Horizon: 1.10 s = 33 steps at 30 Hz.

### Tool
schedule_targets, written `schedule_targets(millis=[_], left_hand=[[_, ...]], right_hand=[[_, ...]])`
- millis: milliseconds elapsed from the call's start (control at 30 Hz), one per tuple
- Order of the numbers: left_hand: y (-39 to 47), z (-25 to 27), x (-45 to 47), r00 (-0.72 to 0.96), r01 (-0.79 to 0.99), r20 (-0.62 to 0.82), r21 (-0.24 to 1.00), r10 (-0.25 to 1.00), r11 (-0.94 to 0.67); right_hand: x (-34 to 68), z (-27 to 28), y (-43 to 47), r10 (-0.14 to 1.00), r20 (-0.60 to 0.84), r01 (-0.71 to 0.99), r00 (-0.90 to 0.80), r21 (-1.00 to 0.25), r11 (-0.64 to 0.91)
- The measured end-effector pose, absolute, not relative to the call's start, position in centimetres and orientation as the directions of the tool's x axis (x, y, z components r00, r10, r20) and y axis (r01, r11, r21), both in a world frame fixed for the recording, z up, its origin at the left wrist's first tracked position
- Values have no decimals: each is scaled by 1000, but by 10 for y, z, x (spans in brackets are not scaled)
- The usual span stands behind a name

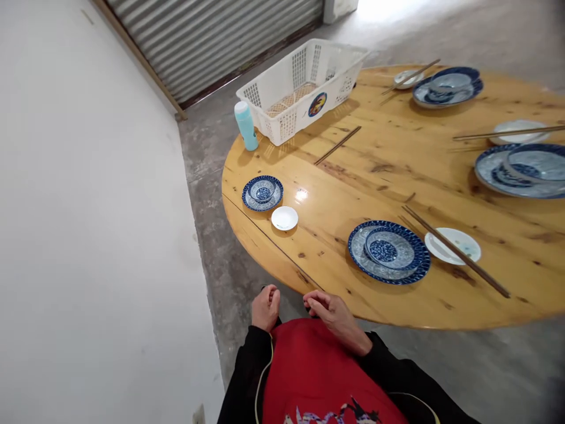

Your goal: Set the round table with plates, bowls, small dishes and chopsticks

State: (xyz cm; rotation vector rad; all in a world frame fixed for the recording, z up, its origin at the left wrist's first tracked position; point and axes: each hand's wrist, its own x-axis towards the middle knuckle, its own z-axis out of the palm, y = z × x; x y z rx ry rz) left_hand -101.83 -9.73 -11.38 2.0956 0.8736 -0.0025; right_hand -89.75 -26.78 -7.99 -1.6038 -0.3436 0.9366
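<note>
My left hand (265, 308) is curled into a loose fist just off the table's front edge, with nothing visible in it. Beside it, my right hand (334, 317) has its fingers curled in and the thumb against them, close to the rim of the wooden table (282, 262). No object shows in that hand either. Nearest to my hands on the tabletop are a small white saucer (285, 218), a blue-patterned bowl (262, 191) on a matching plate (245, 200), and a larger plate (359, 263) carrying another bowl (391, 248).
Chopsticks (459, 253) lie across a white dish (468, 242) at the right. More place settings follow along the far right. A lone pair of chopsticks (338, 145) lies mid-table. A white plastic basket (286, 126) and a light-blue bottle (246, 126) stand at the far left; a white wall (97, 235) borders the left.
</note>
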Motion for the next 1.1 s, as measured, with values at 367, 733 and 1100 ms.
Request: schedule_targets(millis=[367,733,1100], left_hand=[[72,-100,-969,858,434,-227,801,462,-413],[100,-125,-937,920,365,-275,863,281,-348],[122,-127,-937,880,431,-310,841,360,-329]], right_hand=[[-949,-62,-164,494,-347,-210,797,-926,-312],[-957,-65,-134,318,-334,-226,887,-916,-333],[-877,-87,-177,-125,-668,-577,734,-710,403]])
